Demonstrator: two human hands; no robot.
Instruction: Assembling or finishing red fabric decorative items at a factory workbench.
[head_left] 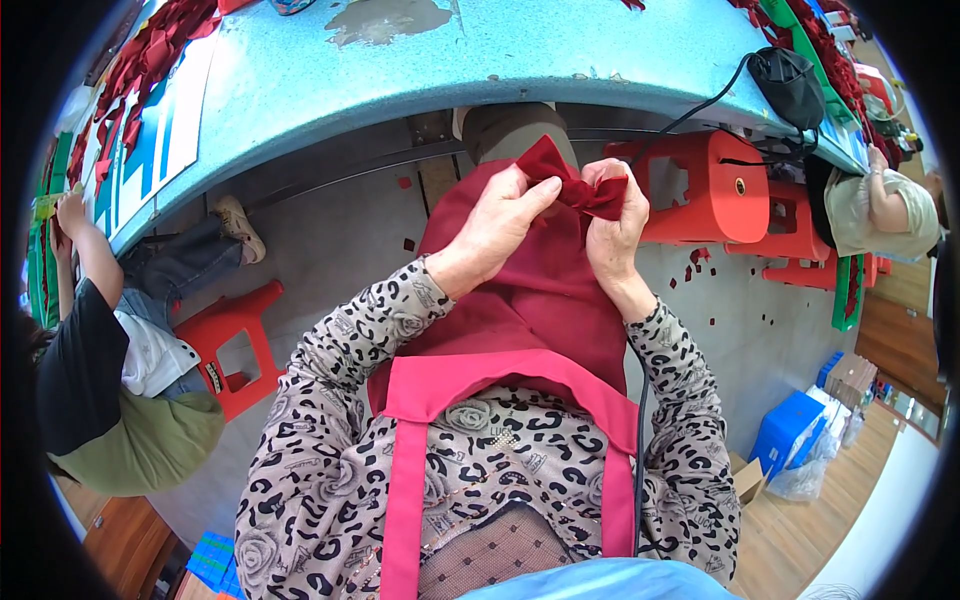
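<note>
A dark red fabric bow is held between both my hands, above my lap, which is covered by a dark red apron with pink trim. My left hand pinches the bow's left side with fingers curled over its middle. My right hand grips the right loop with thumb and fingers. My sleeves are leopard-patterned. The bow sits just below the edge of the blue worktable.
Red fabric pieces lie along the table's left and right ends. A black pouch with a cord rests at the right. Red plastic stools stand on the grey floor. One person sits at left, another at right. Blue crates stand at lower right.
</note>
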